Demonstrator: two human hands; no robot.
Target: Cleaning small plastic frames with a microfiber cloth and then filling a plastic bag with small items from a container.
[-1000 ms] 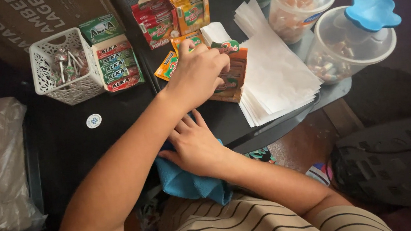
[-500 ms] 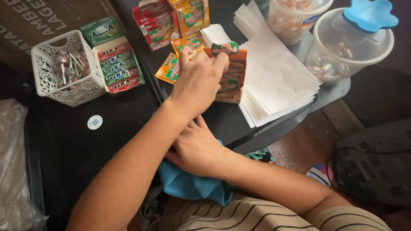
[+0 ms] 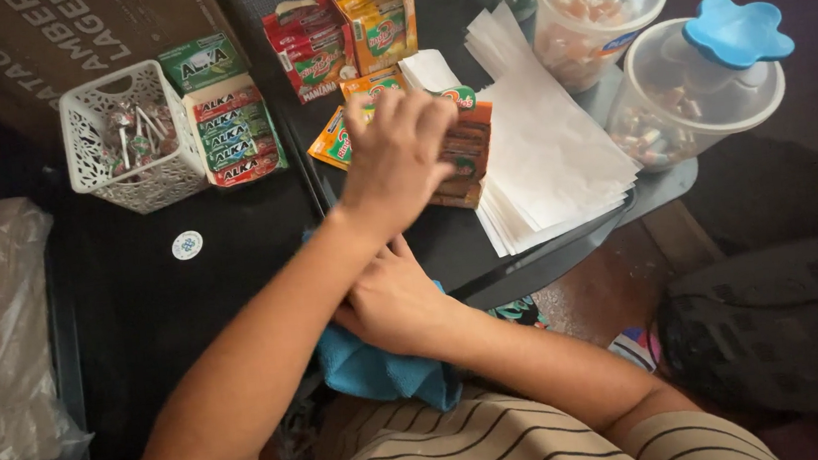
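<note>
Two hands were at work over the dark tabletop (image 3: 231, 247), crossed one above the other in the middle of the frame. The left hand (image 3: 400, 156) had reached up and over to a small stack of brown and orange packets (image 3: 470, 154), which lay on the table just left of a fan of white paper sheets (image 3: 552, 156). Its fingers were spread and bent down onto the top of the stack, palm facing the table, touching the packets. I could not tell whether it gripped any of them or only pressed on them.

By my reading, the step in hand was gathering or squaring up those packets. Lifting them would call for the fingers to close around the stack's edges without dragging the paper sheets beside it.

The left forearm ran from the lower left of the frame up to the centre, wrist fairly straight. Below it, the right hand (image 3: 391, 307) rested palm down on a blue cloth (image 3: 383, 373) at the table's near edge. Its fingers were partly hidden under the left forearm, so how far they were open was unclear. A white basket (image 3: 99, 180) stood in the upper left.
</note>
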